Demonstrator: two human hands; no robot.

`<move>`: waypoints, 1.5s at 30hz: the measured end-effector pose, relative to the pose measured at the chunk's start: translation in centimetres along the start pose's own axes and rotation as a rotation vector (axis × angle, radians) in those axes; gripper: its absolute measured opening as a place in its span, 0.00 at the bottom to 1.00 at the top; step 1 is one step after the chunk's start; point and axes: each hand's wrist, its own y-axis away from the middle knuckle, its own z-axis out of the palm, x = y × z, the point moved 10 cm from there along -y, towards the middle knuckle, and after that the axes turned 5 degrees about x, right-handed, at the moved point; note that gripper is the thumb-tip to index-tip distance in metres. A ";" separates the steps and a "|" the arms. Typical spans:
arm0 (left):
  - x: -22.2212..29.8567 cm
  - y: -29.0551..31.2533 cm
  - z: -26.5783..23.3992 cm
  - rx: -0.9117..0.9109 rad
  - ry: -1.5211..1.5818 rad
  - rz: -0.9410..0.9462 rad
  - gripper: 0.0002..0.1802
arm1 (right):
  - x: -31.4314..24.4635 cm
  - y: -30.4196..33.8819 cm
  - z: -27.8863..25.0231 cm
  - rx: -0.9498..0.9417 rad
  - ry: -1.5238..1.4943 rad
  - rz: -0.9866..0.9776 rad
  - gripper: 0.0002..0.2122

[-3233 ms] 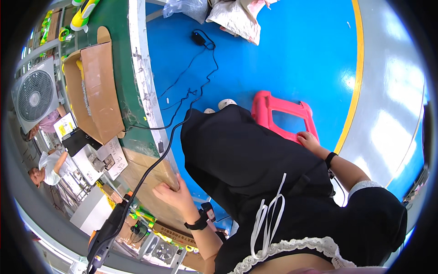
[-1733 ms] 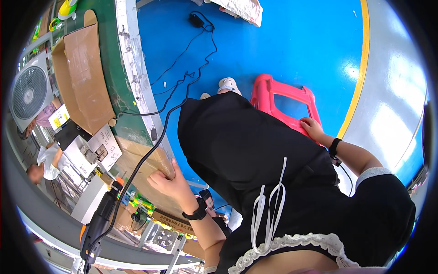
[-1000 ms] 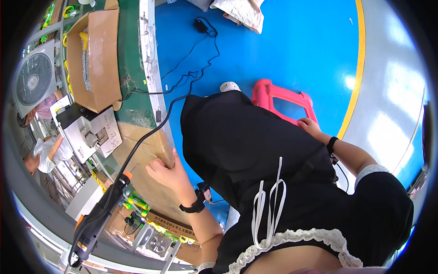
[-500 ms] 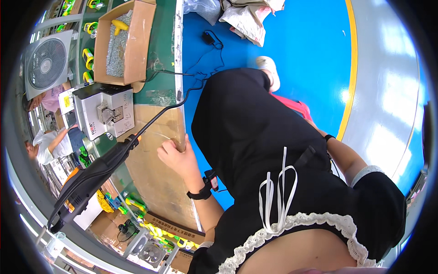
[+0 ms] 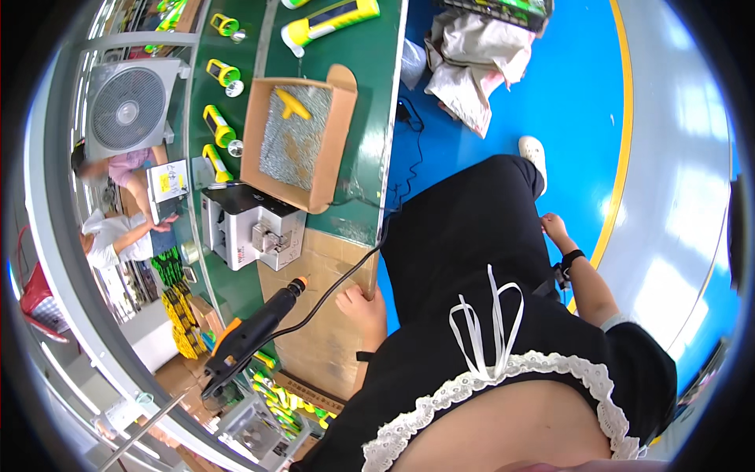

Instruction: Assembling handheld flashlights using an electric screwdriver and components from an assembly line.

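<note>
My left hand (image 5: 365, 313) is at the near edge of the workbench, its fingers curled over the rim of a brown cardboard sheet (image 5: 318, 350). Beside my right thigh is my right hand (image 5: 556, 230), fingers curled in; whatever they may hold is hidden. A black electric screwdriver (image 5: 255, 330) with orange accents hangs over the sheet, left of my left hand, its cable looping past. Beyond the sheet stands a silver and black screw feeder (image 5: 263, 228). Behind that, an open cardboard box (image 5: 334, 149) contains many small silver screws and a yellow-handled tool (image 5: 292, 104).
Yellow-green flashlights (image 5: 330, 22) lie along the green bench (image 5: 366, 149). A fan (image 5: 128, 106) and two people sit across it. White sacks (image 5: 476, 67) and a black adapter with its cord rest on the blue floor (image 5: 578, 118).
My view has shifted, with the bench now further right. A red object near my right hand has gone from sight. The screwdriver hangs at a different place, and my left hand stays at the bench edge.
</note>
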 end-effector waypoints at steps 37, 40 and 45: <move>8.6 14.3 9.3 0.070 0.080 -0.932 0.03 | -30.6 -10.3 2.3 -0.879 0.319 -0.516 0.00; 11.5 18.8 15.0 -0.173 0.169 -0.949 0.06 | -27.9 -12.0 8.2 -1.046 0.392 -0.588 0.00; 13.9 21.5 16.2 -0.102 0.117 -0.940 0.10 | -21.9 -17.2 14.2 -1.382 0.502 -0.313 0.04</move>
